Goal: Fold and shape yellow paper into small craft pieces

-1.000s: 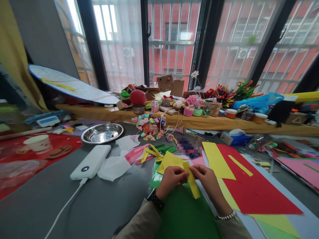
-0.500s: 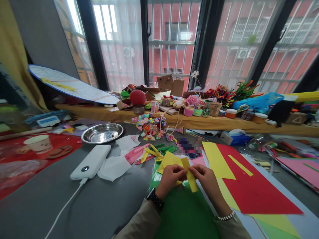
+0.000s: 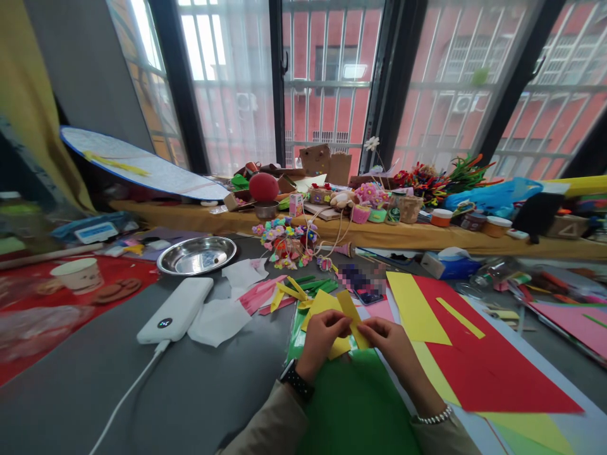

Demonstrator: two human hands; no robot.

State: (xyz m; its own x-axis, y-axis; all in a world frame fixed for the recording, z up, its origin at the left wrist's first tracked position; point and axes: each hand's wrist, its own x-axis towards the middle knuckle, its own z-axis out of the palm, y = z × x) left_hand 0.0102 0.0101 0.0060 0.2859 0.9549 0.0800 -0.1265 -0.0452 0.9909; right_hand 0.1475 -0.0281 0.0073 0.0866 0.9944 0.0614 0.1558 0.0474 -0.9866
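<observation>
A yellow paper strip (image 3: 351, 308) stands tilted between my two hands above the green sheet (image 3: 360, 404). My left hand (image 3: 323, 333) pinches its left edge between thumb and fingers, and a dark watch circles that wrist. My right hand (image 3: 387, 336) grips the strip's right side low down, with a beaded bracelet on the wrist. More yellow paper (image 3: 323, 302) lies behind my left hand, and another yellow piece (image 3: 339, 348) shows beneath the fingers. Folded yellow strips (image 3: 290, 291) and green strips (image 3: 318, 285) lie just beyond.
White power bank (image 3: 176, 311) with a cable, white paper pieces (image 3: 219, 322) and a steel plate (image 3: 196, 256) are at left. Red paper (image 3: 497, 366) with a yellow sheet (image 3: 417, 306) lies at right. A pixelated phone (image 3: 363, 284) and a colourful flower craft (image 3: 284, 240) are ahead.
The yellow strip has turned: its lower end, which hung below the fingers, has come up, and more of it now rises above my hands. Both hands stay in nearly the same place.
</observation>
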